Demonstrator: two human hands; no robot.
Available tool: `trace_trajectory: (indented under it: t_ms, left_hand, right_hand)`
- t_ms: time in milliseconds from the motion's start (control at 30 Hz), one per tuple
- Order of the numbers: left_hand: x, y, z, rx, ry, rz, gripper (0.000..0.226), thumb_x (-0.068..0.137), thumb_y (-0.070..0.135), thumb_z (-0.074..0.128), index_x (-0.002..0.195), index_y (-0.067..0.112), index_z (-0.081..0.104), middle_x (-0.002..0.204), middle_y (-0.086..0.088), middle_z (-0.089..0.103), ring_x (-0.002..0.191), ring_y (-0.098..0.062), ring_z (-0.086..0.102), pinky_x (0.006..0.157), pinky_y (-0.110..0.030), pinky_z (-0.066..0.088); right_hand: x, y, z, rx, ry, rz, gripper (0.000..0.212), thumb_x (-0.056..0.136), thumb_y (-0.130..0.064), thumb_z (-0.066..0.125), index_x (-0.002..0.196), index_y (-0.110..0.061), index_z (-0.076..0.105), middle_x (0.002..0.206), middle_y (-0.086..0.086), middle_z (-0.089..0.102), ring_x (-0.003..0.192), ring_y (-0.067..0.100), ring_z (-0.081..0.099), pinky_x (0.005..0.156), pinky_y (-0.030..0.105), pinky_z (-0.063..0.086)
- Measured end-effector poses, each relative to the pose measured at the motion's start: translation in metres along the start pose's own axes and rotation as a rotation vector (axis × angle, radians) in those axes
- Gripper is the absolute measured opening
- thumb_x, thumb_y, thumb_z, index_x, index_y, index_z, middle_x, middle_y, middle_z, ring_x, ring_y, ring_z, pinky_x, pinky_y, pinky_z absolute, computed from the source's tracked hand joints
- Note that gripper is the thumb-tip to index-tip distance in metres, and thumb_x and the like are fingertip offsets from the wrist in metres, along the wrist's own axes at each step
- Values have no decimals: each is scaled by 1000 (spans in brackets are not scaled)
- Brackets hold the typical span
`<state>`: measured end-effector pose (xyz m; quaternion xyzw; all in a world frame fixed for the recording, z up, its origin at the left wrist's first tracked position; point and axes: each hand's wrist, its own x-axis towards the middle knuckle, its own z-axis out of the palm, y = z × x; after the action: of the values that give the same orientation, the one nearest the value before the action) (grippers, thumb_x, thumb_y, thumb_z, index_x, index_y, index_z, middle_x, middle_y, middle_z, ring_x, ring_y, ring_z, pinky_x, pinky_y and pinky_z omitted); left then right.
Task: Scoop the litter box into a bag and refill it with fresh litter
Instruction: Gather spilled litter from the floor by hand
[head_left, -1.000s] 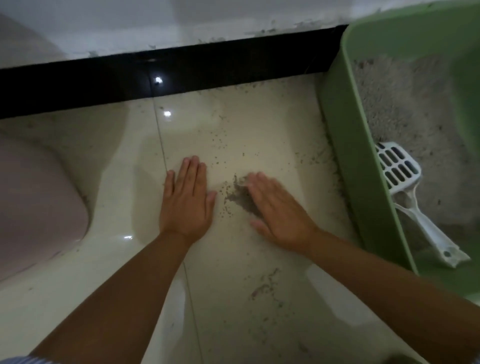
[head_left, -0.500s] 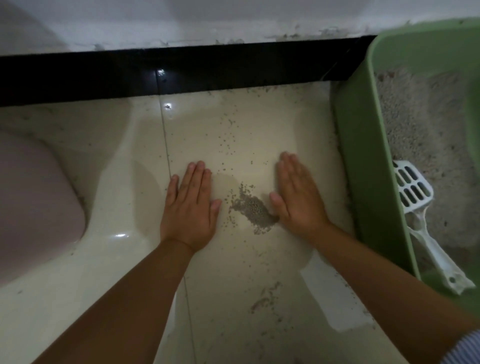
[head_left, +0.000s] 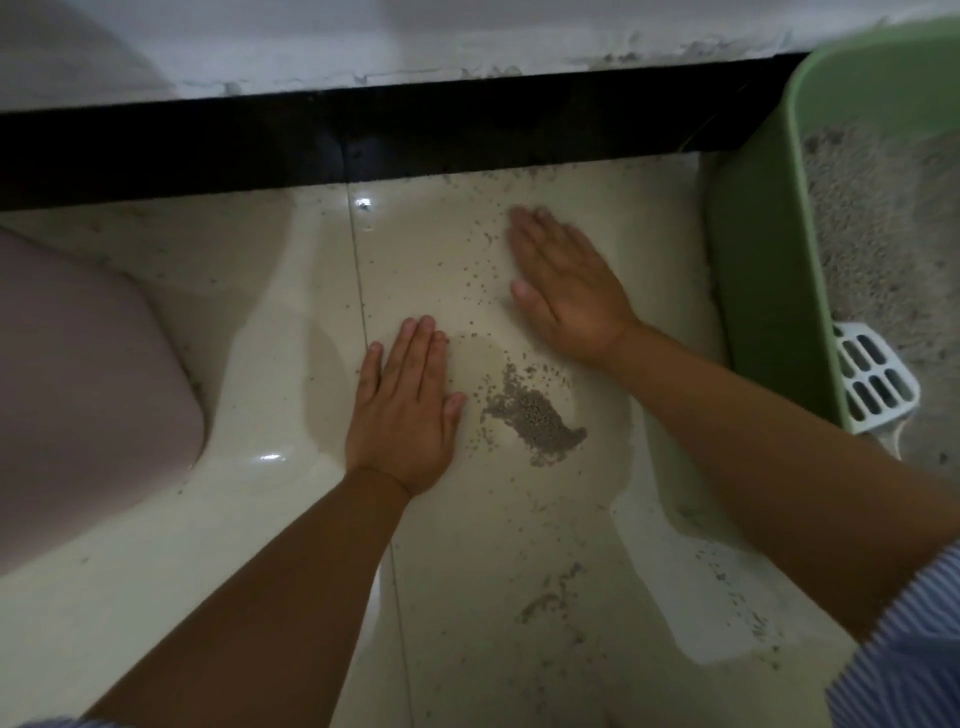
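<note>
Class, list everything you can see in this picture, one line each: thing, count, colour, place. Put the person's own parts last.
litter box: one, green, right edge, on the floor
litter: pale grey, inside the litter box
scoop: one, white, slotted, in the litter box at its near wall
litter pile: one, grey, on the floor between the hands
grains: many, grey, scattered on the floor
floor: cream glossy tiles
skirting: one black band along the wall
pink object: one, left edge
left hand: flat on the floor
right hand: flat on the floor, nearer the skirting
</note>
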<state>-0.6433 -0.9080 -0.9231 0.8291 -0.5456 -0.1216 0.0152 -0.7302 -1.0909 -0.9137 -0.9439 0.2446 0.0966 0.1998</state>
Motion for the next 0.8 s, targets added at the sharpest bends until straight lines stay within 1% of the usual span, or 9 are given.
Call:
trace_trajectory:
  t_ms: [67,133,200,267,333,433,600,733,800]
  left_hand:
    - [-1,-1,0,-5,9,5,57,87,29,32,124,-9,53,129,-23,56,119,-37,55,109,-30,3]
    - [0,-1,-1,0,-2,12,58,87,29,32,123,-10,54,128,-24,56,118,-38,55,109,-31,6]
    - [-1,-1,-2,-11,-8,16,61,87,31,30,125,-10,52,131,-25,54,121,-38,53,108,-35,11]
    - [-3,0,-6,-48,-77,-11,71,88,40,17,137,-7,39,144,-22,39,136,-32,35,110,-34,2]
    - [-6,1,-8,-63,-79,-9,87,87,56,-5,145,-1,24,153,-16,22,142,-20,11,110,-29,-7]
    - [-3,17,-10,-26,-102,81,114,67,71,-32,148,2,6,157,-11,2,146,-20,-1,109,-27,-11]
    - [-4,79,-4,-53,-234,117,94,84,72,9,147,6,-14,156,-8,-21,144,-19,-20,112,-28,-18]
    - [-11,97,1,-102,-204,123,97,71,62,-13,149,5,-6,158,-8,-11,146,-19,-12,113,-25,-13]
    - [-10,98,-1,-132,-240,155,81,87,57,3,149,4,2,158,-9,-2,147,-19,-5,115,-26,-7]
  right_hand:
    - [-20,-6,8,29,-37,-183,85,87,-59,-6,144,-2,22,153,15,21,141,22,9,109,19,-2]
    - [-47,-10,18,-19,-67,-328,78,95,-48,-1,134,5,41,140,22,43,131,34,36,106,26,13]
    - [-76,-7,30,-7,-101,-374,72,98,-44,3,131,7,44,136,22,47,125,37,45,106,30,16]
    - [-101,-10,26,153,-111,-266,68,98,-48,8,138,3,27,145,17,31,135,24,29,112,18,8]
    - [-120,-11,13,424,-6,-5,60,94,-49,18,138,-8,12,147,3,14,138,11,13,110,1,0]
    - [-151,-8,13,514,279,279,62,89,-44,22,139,-7,18,142,-2,13,136,12,15,105,-5,-1]
    - [-209,-18,35,575,301,472,76,81,-46,18,140,0,26,141,-7,13,133,2,13,99,-10,0]
    - [-224,-22,35,583,293,476,77,78,-50,18,140,-5,24,140,-8,13,133,7,13,96,-13,0]
    - [-224,-21,35,542,292,456,75,78,-50,16,140,-7,21,140,-7,9,134,8,10,100,-9,-3]
